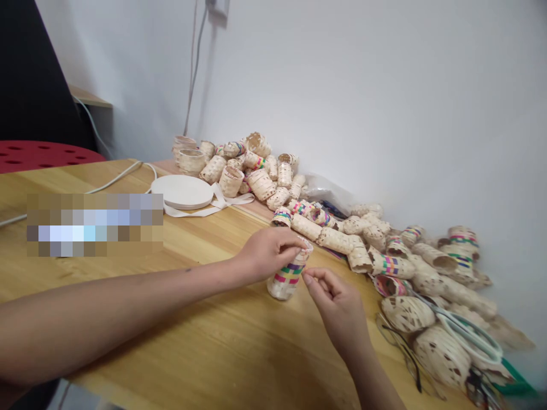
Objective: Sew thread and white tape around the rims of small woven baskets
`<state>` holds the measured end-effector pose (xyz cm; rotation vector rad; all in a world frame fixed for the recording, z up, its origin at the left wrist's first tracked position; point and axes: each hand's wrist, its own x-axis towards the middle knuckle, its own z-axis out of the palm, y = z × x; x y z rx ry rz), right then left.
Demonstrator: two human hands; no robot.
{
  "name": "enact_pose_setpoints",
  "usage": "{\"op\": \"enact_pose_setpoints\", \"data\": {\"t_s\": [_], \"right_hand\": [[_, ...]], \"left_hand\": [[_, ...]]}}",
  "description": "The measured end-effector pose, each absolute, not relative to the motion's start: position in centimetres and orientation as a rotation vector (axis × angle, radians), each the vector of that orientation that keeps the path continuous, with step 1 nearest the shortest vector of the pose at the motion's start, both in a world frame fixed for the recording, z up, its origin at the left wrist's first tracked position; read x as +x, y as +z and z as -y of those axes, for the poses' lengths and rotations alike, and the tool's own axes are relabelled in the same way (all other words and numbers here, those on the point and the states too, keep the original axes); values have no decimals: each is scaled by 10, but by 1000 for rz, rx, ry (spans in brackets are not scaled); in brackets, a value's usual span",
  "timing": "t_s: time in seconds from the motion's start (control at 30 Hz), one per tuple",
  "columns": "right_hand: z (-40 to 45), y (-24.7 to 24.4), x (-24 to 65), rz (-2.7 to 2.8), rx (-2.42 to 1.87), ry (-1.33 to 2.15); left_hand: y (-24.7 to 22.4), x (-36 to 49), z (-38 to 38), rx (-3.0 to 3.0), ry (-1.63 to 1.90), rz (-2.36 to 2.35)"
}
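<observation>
A small woven basket (287, 278), pale with pink, yellow, green and purple bands, stands tilted on the wooden table. My left hand (270, 254) is closed on its rim, thumb and fingers pinching the top edge. Just right of the basket is my right hand (334, 303), its thumb and forefinger pressed together close to the wall. Whatever that pinch holds, if anything, is too small to make out. Part of the basket's rim and upper side is hidden behind my left fingers.
Many more woven baskets (337, 240) lie heaped along the wall. A roll of white ribbon (182, 191) is on the wooden table (205, 336) to the left. At the right lie white-handled scissors (470, 336) and eyeglasses (404, 347). A red perforated stool (47, 155) stands beyond.
</observation>
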<state>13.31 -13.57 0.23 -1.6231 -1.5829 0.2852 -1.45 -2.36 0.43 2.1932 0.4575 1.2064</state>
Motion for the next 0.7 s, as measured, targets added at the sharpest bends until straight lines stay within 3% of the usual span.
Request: {"op": "enact_pose_setpoints", "data": {"t_s": [0.43, 0.7], "right_hand": [[148, 12, 137, 1908, -1348, 64], [150, 15, 146, 1492, -1526, 83]], "left_hand": [[4, -13, 26, 2110, 1175, -510], [5, -14, 24, 2040, 1056, -392]]}}
